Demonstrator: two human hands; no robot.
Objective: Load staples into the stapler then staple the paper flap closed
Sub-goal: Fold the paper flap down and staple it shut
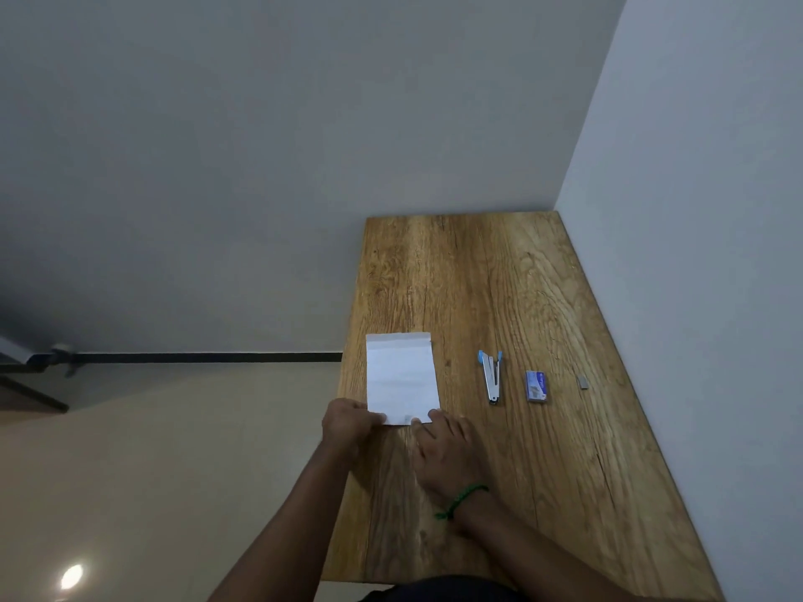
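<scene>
Left hand (352,421): pinches the near-left corner of the paper (402,375), at the left edge of the table (499,275).
Right hand (447,454): lies flat on the paper's near-right corner.
Stapler (492,378): lying right of the paper, untouched.
Staple box (536,386): further right, then a loose staple strip (583,381) toward the right edge.

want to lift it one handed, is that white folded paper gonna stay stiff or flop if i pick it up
Probably floppy: the paper looks thin and lies flat on the table. Likely light, so it may slide on the wood; the left hand and right hand both touch its near edge. The far flap may swing open.
</scene>
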